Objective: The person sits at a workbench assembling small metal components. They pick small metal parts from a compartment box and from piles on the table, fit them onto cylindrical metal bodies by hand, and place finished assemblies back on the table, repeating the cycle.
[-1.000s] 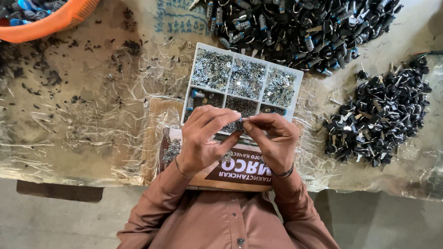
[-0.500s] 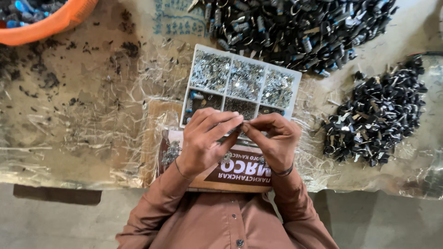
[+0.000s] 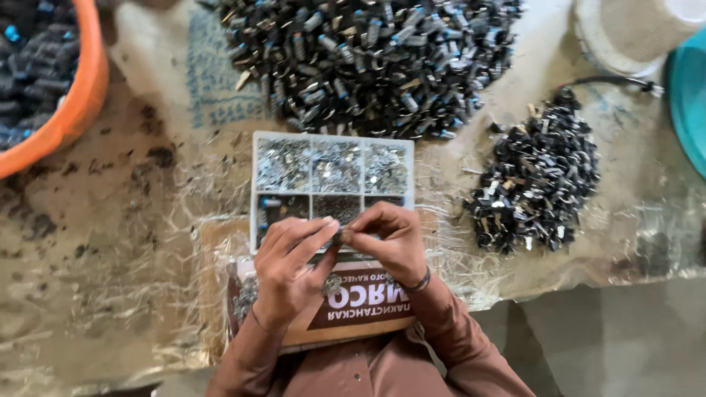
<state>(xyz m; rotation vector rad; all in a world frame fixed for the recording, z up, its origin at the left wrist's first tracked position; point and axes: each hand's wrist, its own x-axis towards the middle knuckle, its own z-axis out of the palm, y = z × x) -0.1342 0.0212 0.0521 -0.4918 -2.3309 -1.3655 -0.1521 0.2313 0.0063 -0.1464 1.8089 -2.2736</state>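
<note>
My left hand [image 3: 294, 268] and my right hand [image 3: 386, 239] meet fingertip to fingertip over the near edge of a clear compartment tray [image 3: 255, 184]. Together they pinch a small dark metal part [image 3: 339, 236], mostly hidden by my fingers. The tray's far compartments hold several small silvery pieces; the near ones hold darker bits. Under my wrists lies a brown cardboard box [image 3: 368, 309] with printed lettering, resting against my brown-sleeved forearms.
A large heap of black parts with blue tips [image 3: 368, 59] lies beyond the tray. A smaller black pile [image 3: 533, 184] sits at the right. An orange basin [image 3: 73, 95] of parts is at far left, a white tub [image 3: 632, 33] and teal rim [image 3: 687, 95] at far right.
The view has shifted so the tray sits squarer and the piles lie lower in frame. My hands stay pinched together on the small part over the tray's near edge.
</note>
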